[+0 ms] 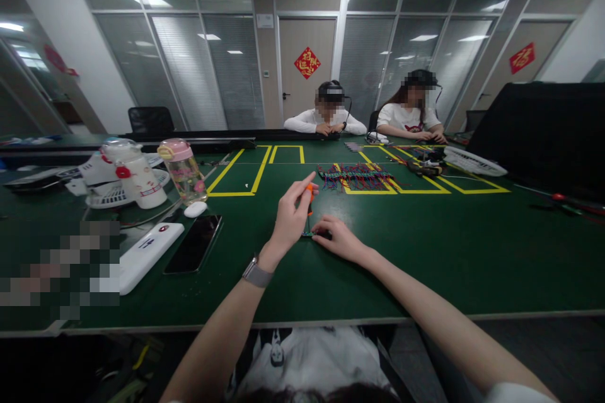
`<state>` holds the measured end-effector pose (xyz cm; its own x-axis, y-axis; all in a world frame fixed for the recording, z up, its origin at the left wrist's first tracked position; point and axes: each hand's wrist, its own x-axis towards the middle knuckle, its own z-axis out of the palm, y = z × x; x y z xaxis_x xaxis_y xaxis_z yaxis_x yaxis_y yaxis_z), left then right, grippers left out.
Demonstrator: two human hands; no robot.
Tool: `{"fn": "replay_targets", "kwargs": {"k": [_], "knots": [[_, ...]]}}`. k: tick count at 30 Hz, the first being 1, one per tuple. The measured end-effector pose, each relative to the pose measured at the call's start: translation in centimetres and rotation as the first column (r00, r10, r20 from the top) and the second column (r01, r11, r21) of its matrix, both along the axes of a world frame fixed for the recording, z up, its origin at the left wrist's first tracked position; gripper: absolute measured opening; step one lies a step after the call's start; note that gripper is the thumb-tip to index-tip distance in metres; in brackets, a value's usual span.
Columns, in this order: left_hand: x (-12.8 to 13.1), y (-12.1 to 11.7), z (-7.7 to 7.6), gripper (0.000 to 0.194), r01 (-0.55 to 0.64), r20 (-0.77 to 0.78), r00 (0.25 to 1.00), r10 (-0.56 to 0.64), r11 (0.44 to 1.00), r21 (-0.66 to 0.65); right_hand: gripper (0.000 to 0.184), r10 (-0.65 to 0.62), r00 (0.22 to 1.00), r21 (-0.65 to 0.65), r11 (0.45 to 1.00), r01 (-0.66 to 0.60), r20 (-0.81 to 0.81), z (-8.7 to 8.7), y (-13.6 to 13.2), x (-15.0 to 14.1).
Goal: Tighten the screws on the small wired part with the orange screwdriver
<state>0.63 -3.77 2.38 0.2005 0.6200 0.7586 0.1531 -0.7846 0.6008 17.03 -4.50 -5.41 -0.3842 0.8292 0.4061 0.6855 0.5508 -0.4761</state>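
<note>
My left hand [293, 211] is closed around the orange and black handle of a screwdriver [311, 191], its index finger stretched along the top. The screwdriver stands upright, its thin shaft pointing down at a small green circuit board [307, 235] on the table. Low on the right side of that board, my right hand [338, 237] has its fingertips pinched against the board's edge, steadying it; part of the board is hidden by the fingers. Farther back lies a row of green boards with red and blue wires [357, 176].
On the left are a black phone [193, 244], a white power bank [150, 258], a white earbud case [195, 210], a pink-lidded bottle [184, 170] and a white bottle [142, 179]. Two people sit across the green table [425, 252]. A white basket [475, 162] stands at the right.
</note>
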Motion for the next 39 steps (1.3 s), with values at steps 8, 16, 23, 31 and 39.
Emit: {"fn": "replay_targets", "kwargs": {"k": [8,16,23,31,39], "knots": [[0.01,0.30,-0.25,0.032,-0.081,0.003,0.997,0.081,0.996,0.033,0.010,0.000,1.000,-0.004,1.000,0.000,-0.005,0.08,-0.08,-0.12],[-0.01,0.38,-0.21,0.031,-0.070,0.048,0.996,0.072,0.997,-0.030,0.009,0.005,1.000,0.005,1.000,-0.005,-0.012,0.13,-0.08,-0.05],[-0.01,0.57,-0.29,0.029,-0.095,0.058,0.994,0.098,0.994,-0.048,0.009,0.005,1.000,0.006,1.000,-0.005,-0.010,0.16,-0.09,-0.09],[0.06,0.39,-0.22,0.034,0.034,0.036,0.999,-0.031,0.996,-0.087,0.010,0.004,1.000,0.002,1.000,-0.004,-0.008,0.16,-0.06,-0.12],[-0.02,0.31,-0.26,0.033,-0.186,-0.002,0.983,0.186,0.983,-0.008,0.010,0.000,1.000,-0.009,1.000,0.000,0.001,0.42,-0.27,-0.15]]}}
